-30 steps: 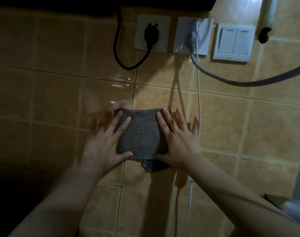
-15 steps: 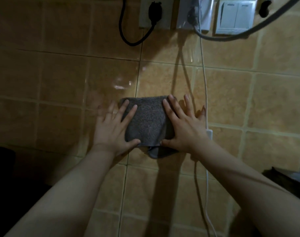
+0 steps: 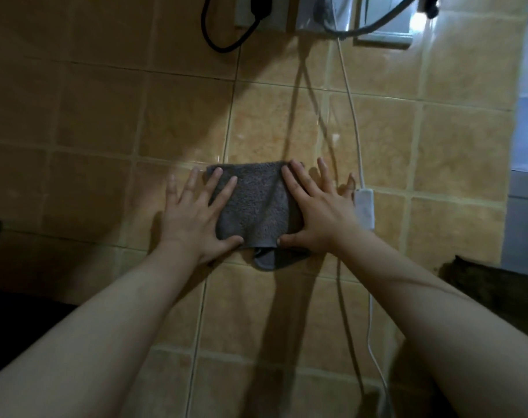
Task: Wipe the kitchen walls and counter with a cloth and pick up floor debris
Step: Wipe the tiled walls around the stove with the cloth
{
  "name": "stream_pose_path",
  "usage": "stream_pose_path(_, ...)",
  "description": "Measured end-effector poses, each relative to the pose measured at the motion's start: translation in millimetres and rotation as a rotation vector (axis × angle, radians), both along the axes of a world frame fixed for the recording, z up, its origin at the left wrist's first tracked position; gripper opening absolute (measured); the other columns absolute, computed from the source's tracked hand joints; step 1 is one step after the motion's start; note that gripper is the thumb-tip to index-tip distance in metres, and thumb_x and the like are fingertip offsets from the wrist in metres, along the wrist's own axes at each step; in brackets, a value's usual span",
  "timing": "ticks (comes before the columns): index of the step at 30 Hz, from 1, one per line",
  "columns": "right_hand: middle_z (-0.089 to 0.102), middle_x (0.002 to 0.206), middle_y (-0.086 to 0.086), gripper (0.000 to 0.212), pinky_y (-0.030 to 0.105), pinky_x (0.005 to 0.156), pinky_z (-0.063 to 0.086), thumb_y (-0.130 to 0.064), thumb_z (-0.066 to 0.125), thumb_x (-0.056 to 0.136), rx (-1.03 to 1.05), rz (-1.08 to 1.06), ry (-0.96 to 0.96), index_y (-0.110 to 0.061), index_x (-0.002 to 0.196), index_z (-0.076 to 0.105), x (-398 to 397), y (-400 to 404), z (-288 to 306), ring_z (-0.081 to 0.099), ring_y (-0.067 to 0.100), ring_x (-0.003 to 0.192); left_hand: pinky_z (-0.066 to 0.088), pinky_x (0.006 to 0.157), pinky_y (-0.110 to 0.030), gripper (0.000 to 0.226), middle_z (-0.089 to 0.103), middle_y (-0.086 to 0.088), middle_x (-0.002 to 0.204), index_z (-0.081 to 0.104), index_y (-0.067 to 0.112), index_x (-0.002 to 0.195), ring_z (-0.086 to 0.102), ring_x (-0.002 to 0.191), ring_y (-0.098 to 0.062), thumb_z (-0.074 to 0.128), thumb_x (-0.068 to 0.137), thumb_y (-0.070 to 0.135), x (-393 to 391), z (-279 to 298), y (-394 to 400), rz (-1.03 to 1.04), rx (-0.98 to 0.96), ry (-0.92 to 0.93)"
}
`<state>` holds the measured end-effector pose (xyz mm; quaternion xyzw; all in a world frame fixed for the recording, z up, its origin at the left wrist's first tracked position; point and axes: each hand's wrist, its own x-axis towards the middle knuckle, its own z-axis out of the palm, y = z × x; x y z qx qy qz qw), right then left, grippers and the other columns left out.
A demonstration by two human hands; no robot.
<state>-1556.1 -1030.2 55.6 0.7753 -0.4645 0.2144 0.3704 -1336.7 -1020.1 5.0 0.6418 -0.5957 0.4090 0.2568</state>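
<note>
While we lean toward the tiled wall [image 3: 287, 122], our left hand [image 3: 196, 215] and right hand [image 3: 317, 212] both lie flat with fingers spread, pressing the grey cloth [image 3: 253, 206] against the tiles between them. Each hand covers one side edge of the cloth, thumbs along its lower edge, where a fold hangs loose. A white cable [image 3: 351, 116] runs down just beside our right hand, through a small white box [image 3: 364, 208]. Sockets [image 3: 265, 13] sit above.
</note>
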Motion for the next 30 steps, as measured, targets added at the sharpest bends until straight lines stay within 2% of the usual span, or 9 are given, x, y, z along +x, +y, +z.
stream_pose_path(5,-0.023,0.156,-0.013,0.124,0.063,0.109,-0.007,-0.076,0.061,0.063,-0.031,-0.027,0.014,-0.033,0.147,-0.02,-15.0,-1.8,-3.2,-0.023,0.028,0.143,-0.007,0.112,-0.057,0.104,-0.021,0.001,0.157,-0.024,0.033,0.145,-0.012,0.145,-0.032,0.034,0.073,0.082,-16.1,-2.0,-0.6,-0.01,0.016,0.013)
stream_pose_path(14,-0.025,0.155,-0.014,0.125,0.06,0.111,-0.006,-0.076,0.06,0.064,-0.016,-0.072,0.003,-0.032,0.146,-0.023,-42.6,2.9,-9.5,-0.025,0.027,0.142,-0.005,0.113,-0.055,0.104,-0.021,-0.001,0.157,-0.025,0.03,0.145,-0.013,0.145,-0.031,0.03,0.074,0.083,-42.0,-0.1,2.8,0.028,0.043,-0.07)
stream_pose_path(19,-0.025,0.154,-0.015,0.126,0.053,0.115,0.001,-0.073,0.064,0.064,0.039,-0.082,-0.054,-0.031,0.147,-0.021,-63.0,7.2,-12.1,-0.028,0.026,0.141,-0.004,0.114,-0.053,0.105,-0.019,-0.004,0.157,-0.024,0.028,0.145,-0.012,0.145,-0.032,0.031,0.074,0.083,-64.1,10.5,4.3,0.062,0.052,-0.147)
stream_pose_path(25,-0.022,0.156,-0.009,0.128,0.039,0.113,-0.014,-0.065,0.072,0.064,0.082,-0.043,-0.096,-0.027,0.149,-0.017,-92.3,6.8,-13.3,-0.03,0.027,0.14,-0.008,0.113,-0.054,0.107,-0.024,-0.004,0.156,-0.028,0.029,0.143,-0.016,0.144,-0.033,0.033,0.074,0.083,-96.4,15.3,2.2,0.081,0.098,-0.144)
stream_pose_path(28,-0.024,0.155,-0.012,0.127,0.037,0.116,-0.001,-0.061,0.073,0.065,0.099,-0.023,-0.138,-0.029,0.148,-0.017,-105.3,9.3,-15.6,-0.025,0.013,0.139,-0.01,0.112,-0.054,0.107,-0.026,-0.003,0.155,-0.029,0.028,0.143,-0.017,0.144,-0.034,0.034,0.075,0.082,-110.0,16.8,1.7,0.065,0.101,-0.141)
stream_pose_path(30,-0.024,0.155,-0.013,0.126,0.035,0.116,0.007,-0.059,0.074,0.067,0.114,-0.026,-0.153,-0.03,0.149,-0.017,-113.3,13.0,-17.4,-0.017,0.014,0.142,-0.009,0.112,-0.055,0.107,-0.027,-0.004,0.155,-0.029,0.028,0.143,-0.016,0.144,-0.035,0.034,0.075,0.081,-117.6,17.0,1.5,0.05,0.107,-0.15)
